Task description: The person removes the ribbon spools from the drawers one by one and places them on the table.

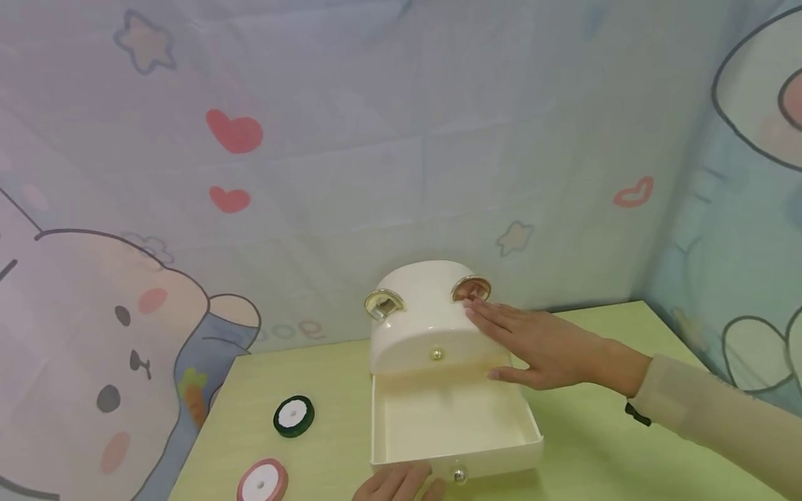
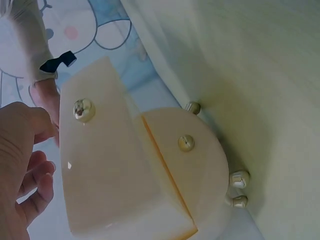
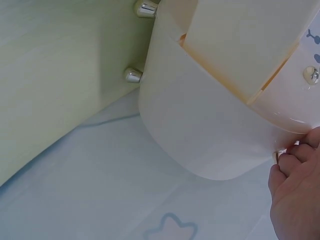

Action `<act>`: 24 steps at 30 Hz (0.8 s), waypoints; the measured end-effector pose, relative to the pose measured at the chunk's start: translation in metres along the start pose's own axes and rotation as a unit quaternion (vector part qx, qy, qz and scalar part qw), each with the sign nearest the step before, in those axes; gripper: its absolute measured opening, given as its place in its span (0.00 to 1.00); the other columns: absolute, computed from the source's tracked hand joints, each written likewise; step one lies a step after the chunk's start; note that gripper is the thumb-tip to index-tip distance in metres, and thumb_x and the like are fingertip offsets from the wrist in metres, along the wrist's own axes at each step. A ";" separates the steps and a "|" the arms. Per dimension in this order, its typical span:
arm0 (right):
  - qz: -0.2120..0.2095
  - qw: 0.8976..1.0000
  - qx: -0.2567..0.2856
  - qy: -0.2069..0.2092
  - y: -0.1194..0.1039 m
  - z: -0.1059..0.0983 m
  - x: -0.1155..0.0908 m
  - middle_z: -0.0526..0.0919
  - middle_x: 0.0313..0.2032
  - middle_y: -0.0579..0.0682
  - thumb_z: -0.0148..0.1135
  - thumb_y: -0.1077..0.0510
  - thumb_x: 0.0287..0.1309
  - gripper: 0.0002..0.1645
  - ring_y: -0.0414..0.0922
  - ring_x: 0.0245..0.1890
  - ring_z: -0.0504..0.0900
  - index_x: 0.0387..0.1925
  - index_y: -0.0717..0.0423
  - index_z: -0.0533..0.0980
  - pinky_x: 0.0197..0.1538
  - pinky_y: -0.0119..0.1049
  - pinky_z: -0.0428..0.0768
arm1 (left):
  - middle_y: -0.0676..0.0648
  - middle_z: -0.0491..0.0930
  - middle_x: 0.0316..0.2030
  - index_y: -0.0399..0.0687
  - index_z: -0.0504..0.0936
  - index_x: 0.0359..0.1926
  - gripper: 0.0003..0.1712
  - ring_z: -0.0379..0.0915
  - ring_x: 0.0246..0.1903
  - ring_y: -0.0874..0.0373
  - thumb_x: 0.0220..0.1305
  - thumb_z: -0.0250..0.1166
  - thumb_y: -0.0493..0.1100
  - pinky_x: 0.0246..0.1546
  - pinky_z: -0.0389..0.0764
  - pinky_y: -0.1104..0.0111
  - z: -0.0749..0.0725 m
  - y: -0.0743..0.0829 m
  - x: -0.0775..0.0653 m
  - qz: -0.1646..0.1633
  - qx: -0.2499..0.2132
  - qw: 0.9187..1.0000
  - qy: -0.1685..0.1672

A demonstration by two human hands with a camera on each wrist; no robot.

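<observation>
A white rounded drawer box point(image 1: 420, 313) stands on the table, with two gold-rimmed ears on top and gold knobs. Its lower drawer point(image 1: 451, 417) is pulled far out, and its bare floor shows. My left hand point(image 1: 396, 483) is at the drawer's front edge, left of the knob point(image 1: 459, 474); in the left wrist view its fingers are loosely bent beside the drawer front point(image 2: 110, 160). On the box's top right, next to the right ear point(image 1: 471, 287), my right hand point(image 1: 545, 344) rests with fingers extended and thumb spread toward the drawer.
A green ribbon spool point(image 1: 293, 415) and a pink ribbon spool point(image 1: 262, 481) lie on the pale green table point(image 1: 338, 376), left of the box. Behind the table hangs a cartoon-printed cloth point(image 1: 438, 139). Small gold feet point(image 3: 133, 75) hold the box up.
</observation>
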State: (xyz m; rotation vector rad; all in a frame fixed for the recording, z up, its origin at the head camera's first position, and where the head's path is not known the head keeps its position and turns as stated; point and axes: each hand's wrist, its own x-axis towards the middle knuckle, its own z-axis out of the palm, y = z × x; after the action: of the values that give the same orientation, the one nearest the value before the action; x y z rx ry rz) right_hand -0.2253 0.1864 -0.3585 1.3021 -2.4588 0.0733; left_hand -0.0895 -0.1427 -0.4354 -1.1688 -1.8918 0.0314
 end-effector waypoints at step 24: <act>0.002 1.000 0.002 -0.002 0.001 0.001 0.000 0.54 0.83 0.56 0.55 0.32 0.74 0.53 0.52 0.81 0.62 0.84 0.58 0.49 0.75 0.47 0.74 | 0.53 0.81 0.32 0.48 0.87 0.34 0.28 0.79 0.32 0.63 0.81 0.49 0.58 0.32 0.83 0.77 0.047 0.029 0.010 0.014 0.026 1.000 -0.005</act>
State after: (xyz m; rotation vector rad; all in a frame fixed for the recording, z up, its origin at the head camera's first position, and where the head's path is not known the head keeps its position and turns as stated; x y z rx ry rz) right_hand -0.2264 0.1870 -0.3595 1.3004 -2.4654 0.0782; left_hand -0.1027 -0.1007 -0.4703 -1.1612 -1.8727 0.1020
